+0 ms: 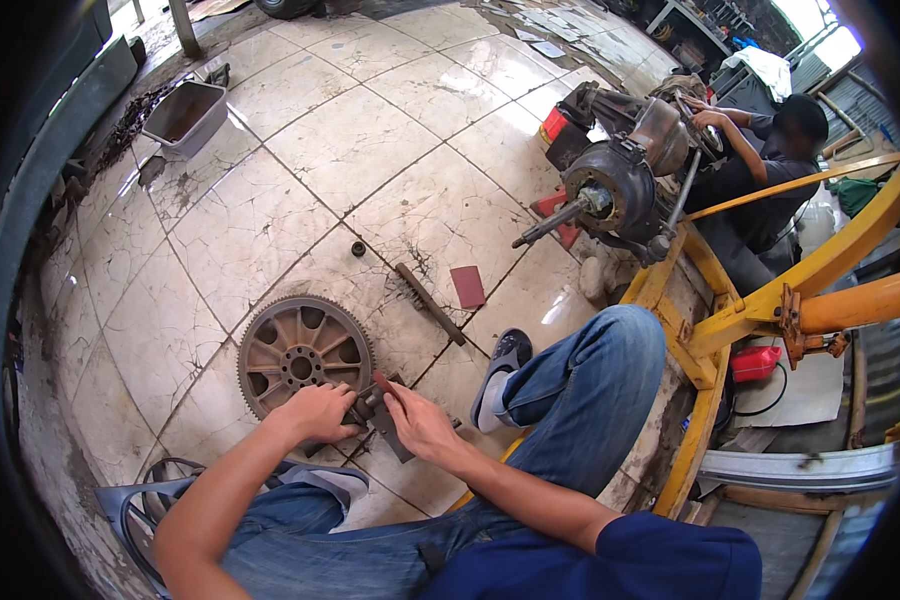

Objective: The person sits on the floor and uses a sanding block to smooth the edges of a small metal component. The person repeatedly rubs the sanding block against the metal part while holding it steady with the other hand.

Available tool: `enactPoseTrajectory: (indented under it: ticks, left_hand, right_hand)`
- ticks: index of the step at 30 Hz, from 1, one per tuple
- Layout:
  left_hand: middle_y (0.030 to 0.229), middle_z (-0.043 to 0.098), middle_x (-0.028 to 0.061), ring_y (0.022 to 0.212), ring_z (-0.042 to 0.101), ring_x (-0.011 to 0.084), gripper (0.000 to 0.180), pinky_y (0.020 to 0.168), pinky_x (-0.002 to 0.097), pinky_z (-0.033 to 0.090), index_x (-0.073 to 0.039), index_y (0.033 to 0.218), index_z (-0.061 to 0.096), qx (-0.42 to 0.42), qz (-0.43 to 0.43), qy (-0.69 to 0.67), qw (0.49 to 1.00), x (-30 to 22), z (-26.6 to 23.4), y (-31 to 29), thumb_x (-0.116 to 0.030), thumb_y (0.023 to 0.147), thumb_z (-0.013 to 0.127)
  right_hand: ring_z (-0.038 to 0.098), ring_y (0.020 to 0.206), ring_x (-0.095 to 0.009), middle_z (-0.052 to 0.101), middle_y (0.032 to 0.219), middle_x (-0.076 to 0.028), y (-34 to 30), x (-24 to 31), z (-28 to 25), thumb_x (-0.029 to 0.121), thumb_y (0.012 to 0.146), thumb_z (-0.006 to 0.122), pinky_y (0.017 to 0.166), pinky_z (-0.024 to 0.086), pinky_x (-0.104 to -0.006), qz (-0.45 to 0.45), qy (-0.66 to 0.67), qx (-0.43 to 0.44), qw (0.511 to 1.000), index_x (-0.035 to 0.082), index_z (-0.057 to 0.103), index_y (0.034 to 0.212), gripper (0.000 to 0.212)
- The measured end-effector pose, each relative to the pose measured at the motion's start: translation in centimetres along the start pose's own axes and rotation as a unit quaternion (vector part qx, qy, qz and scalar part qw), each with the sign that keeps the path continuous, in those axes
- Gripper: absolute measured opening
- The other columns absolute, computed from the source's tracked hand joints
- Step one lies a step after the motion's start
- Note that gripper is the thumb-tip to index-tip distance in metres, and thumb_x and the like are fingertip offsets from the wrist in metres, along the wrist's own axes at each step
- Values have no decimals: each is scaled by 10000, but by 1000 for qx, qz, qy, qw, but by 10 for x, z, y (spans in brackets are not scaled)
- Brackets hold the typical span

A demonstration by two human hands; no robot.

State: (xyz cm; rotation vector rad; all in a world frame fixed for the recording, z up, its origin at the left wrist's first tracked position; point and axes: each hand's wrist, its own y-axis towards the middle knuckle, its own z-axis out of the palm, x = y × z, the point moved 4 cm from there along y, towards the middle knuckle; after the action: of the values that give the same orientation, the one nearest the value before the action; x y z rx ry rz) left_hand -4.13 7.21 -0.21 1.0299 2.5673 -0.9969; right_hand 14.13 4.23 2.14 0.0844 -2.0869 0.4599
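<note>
Metal bar (392, 432), dark and flat, lies on the tiled floor (350, 140) just in front of the seated person's knees, beside the toothed gear wheel (303, 352). In the head view, the left hand (318, 412) is clenched over the bar's upper end, pinning it down close to the wheel's rim. The right hand (417, 420) grips a small red-tipped piece (381, 382), perhaps a scrap of abrasive paper, and presses it against the bar; what exactly it is cannot be told.

The bar looks stiff and fairly heavy for its size, likely steel, with grimy faces that could be slippery with oil. Its edges may be sharp, so the flat sides near the ends seem the safest hold. The gear wheel looks far heavier and rigid; its spokes would give a better grip than the teeth.

Further off on the floor lie a rusty rod (430, 303), a dark red rectangle of paper (467, 287) and a small black ring (358, 248). Another person (770, 170) works on a large machine part (620, 180) near a yellow frame (770, 290).
</note>
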Motion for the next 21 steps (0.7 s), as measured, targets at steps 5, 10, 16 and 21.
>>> enactPoseTrajectory:
  ticks: [5, 10, 16, 21]
  left_hand:
    - [1252, 590, 189, 1093, 621, 364, 686, 912, 446, 520, 48, 1217, 575, 13, -8, 5, 1000, -1, -1, 1, -546, 875, 619]
    - [1273, 586, 194, 1099, 623, 366, 712, 923, 442, 518, 46, 1234, 566, -7, -1, -9, 1000, 5, 1, -1, -571, 881, 605]
    - [1339, 563, 201, 1148, 611, 364, 759, 944, 435, 513, 49, 1275, 550, 23, -19, -6, 1000, 3, -3, -1, -601, 887, 582]
    - [1279, 587, 194, 1089, 633, 371, 750, 904, 446, 526, 52, 1250, 562, 3, -6, -2, 1000, 3, -6, 0, -598, 878, 593]
  right_hand:
    - [603, 1119, -400, 627, 1230, -236, 6, -13, 7, 266, 1043, 439, 942, 485, -448, 20, 15, 16, 1000, 56, 528, 1376, 403]
    - [614, 1113, -395, 629, 1224, -247, 8, -21, 9, 279, 1050, 430, 948, 477, -421, 60, 53, 34, 996, 39, 531, 1369, 412]
    - [622, 1112, -380, 648, 1185, -248, 2, -13, 10, 294, 1056, 416, 942, 472, -386, 44, 116, -16, 992, 22, 537, 1364, 429]
    - [617, 1114, -398, 650, 1176, -253, 6, -21, 14, 279, 1054, 422, 942, 474, -402, 72, 100, -4, 992, 11, 542, 1351, 419]
